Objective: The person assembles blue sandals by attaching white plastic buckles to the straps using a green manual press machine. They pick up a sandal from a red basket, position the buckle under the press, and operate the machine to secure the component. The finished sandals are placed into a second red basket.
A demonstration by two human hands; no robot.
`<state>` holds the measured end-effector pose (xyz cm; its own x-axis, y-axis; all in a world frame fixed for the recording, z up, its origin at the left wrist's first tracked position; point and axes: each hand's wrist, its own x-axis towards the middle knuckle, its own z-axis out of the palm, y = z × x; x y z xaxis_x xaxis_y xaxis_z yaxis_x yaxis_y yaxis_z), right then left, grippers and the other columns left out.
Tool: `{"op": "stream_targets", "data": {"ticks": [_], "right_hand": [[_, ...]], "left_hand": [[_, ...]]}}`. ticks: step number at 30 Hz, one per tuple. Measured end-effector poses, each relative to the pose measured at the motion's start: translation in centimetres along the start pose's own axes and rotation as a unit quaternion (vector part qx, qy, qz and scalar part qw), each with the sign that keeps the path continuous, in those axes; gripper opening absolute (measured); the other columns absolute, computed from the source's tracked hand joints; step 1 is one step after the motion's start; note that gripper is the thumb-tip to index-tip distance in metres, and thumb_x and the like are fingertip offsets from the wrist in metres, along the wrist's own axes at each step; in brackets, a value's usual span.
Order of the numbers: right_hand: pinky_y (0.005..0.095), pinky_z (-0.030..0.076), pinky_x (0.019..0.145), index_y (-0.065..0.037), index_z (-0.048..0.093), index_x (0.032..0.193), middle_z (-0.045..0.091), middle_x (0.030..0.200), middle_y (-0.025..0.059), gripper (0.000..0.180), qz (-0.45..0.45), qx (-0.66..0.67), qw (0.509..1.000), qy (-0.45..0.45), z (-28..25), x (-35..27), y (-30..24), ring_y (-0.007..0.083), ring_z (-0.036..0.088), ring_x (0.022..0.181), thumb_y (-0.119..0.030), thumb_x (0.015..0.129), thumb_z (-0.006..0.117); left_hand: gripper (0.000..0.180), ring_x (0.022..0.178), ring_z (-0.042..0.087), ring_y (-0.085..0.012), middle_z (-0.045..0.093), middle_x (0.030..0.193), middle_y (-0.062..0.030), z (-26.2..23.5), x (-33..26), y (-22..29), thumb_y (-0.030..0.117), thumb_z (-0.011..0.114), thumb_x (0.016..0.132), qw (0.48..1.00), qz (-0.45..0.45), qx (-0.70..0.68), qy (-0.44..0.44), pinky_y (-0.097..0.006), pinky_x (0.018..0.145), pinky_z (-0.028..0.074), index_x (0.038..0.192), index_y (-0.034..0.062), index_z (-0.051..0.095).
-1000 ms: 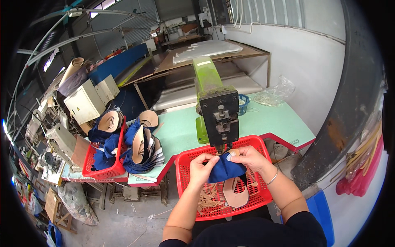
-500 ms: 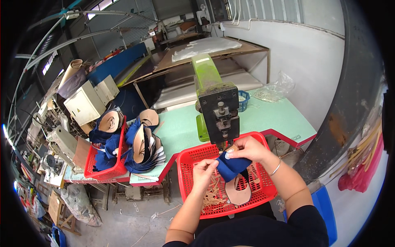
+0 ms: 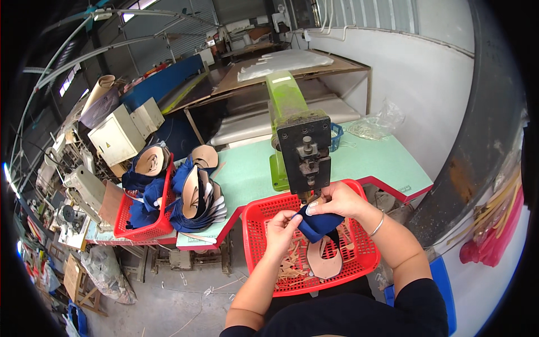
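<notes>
Both hands hold a dark blue fabric piece (image 3: 320, 226), apparently a shoe upper, at the foot of a green machine (image 3: 289, 101) with a black head (image 3: 303, 151). My left hand (image 3: 282, 231) pinches its left edge between thumb and fingers. Closed on its upper right edge, my right hand (image 3: 342, 202) presses its thumb near a small white patch. The upper edge sits right under the machine's tip; exact contact is hidden by the fingers. A tan curved part (image 3: 325, 263) hangs below the blue fabric, over a red plastic basket (image 3: 251, 241) holding tan trimmings (image 3: 289, 268).
A pale green table (image 3: 241, 163) with a red edge carries the machine. On its left stand stacked blue and tan pieces (image 3: 193, 196) and another red basket (image 3: 151, 231). A small blue basket (image 3: 336, 136) and clear plastic bag (image 3: 384, 121) lie behind the machine. A dark pillar (image 3: 466, 151) rises at right.
The blue piece and both hands have shifted very slightly at the machine's tip; the grip is the same. The whole view has moved a little.
</notes>
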<state>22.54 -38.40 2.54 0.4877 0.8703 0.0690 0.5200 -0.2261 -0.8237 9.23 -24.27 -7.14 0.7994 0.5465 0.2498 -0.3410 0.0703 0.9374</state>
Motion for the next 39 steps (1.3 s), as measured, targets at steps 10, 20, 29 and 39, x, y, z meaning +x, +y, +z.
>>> {"op": "stream_targets", "data": {"ticks": [10,20,29,39], "right_hand": [[0.0209,0.047,0.065,-0.002,0.061,0.092,0.063,0.083,0.0032,0.022,0.011,0.365,0.931,-0.016,4.6,-1.8,5.7,0.0080,0.059,0.073,-0.014,0.077,0.071],[0.0231,0.049,0.070,-0.001,0.063,0.092,0.064,0.083,0.0041,0.021,0.029,0.355,0.934,-0.018,3.9,-1.9,4.8,0.0101,0.059,0.075,-0.012,0.075,0.071],[0.0228,0.045,0.065,-0.002,0.067,0.082,0.063,0.076,0.0011,0.021,-0.022,0.197,0.979,-0.036,1.3,-1.4,4.8,0.0067,0.056,0.070,-0.020,0.075,0.072],[0.0272,0.044,0.067,-0.003,0.068,0.083,0.064,0.076,0.0073,0.039,-0.017,-0.023,0.994,-0.110,-3.1,0.8,1.2,0.0152,0.057,0.070,-0.039,0.070,0.072]], "left_hand": [[0.008,0.067,0.052,-0.0051,0.061,0.076,0.0006,-2.0,2.6,3.8,0.007,0.067,0.079,0.997,-0.031,0.028,-0.059,-0.020,0.063,0.044,0.085,0.0022,0.064],[0.008,0.069,0.052,-0.0052,0.061,0.077,0.0009,-2.6,2.0,2.9,0.007,0.066,0.080,0.998,-0.029,0.001,-0.052,-0.021,0.064,0.043,0.085,0.0024,0.062],[0.008,0.078,0.056,-0.0090,0.062,0.082,-0.0026,-0.8,1.7,4.0,0.004,0.066,0.079,0.976,0.033,0.171,-0.129,-0.024,0.073,0.046,0.084,0.0016,0.060],[0.008,0.071,0.054,-0.0069,0.061,0.076,-0.0015,1.0,0.8,0.4,0.006,0.067,0.079,0.996,0.067,0.052,-0.014,-0.022,0.067,0.044,0.079,0.0030,0.060]]}}
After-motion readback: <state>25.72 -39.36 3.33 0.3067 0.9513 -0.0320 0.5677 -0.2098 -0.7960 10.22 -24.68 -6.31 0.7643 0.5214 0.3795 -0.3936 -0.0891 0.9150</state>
